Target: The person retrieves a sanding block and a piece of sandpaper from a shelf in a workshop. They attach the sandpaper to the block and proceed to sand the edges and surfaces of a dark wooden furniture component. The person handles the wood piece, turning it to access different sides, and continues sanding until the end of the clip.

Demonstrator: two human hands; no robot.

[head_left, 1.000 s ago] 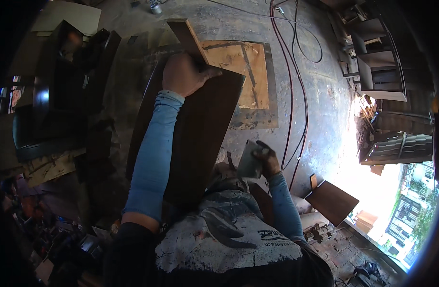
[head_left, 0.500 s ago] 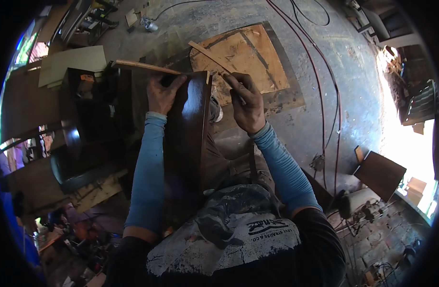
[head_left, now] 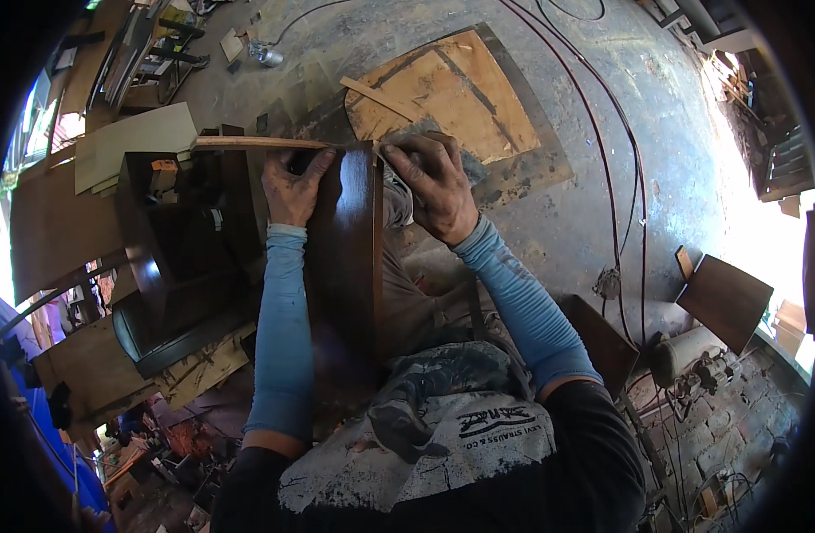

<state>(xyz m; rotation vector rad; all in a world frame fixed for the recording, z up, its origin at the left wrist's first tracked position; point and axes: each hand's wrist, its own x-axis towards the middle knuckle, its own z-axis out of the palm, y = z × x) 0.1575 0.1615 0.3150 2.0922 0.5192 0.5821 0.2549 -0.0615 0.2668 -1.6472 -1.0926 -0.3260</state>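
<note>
A dark brown, glossy wooden piece [head_left: 344,240], like a panel or drawer, stands lengthwise against my legs. A thin board edge [head_left: 257,142] in lighter wood runs leftward from its far end. My left hand [head_left: 290,184] grips the piece near the far left corner, thumb up and fingers behind. My right hand [head_left: 436,182] is closed, with bent fingers and thumb at the far right corner. Its fingertips touch that corner beside a small pale spot; whatever lies between them is hidden.
A worn plywood sheet [head_left: 505,98] lies on the concrete floor ahead, with a wooden strip [head_left: 376,98] on it. Hoses [head_left: 616,222] cross the floor at right. A dark cabinet [head_left: 163,240] stands at left, and a brown board [head_left: 725,302] leans at right near a compressor-like tank [head_left: 687,355].
My right hand has moved left and nearer, from just off the corner onto it. My left hand keeps its hold on the wooden piece. The view has shifted slightly.
</note>
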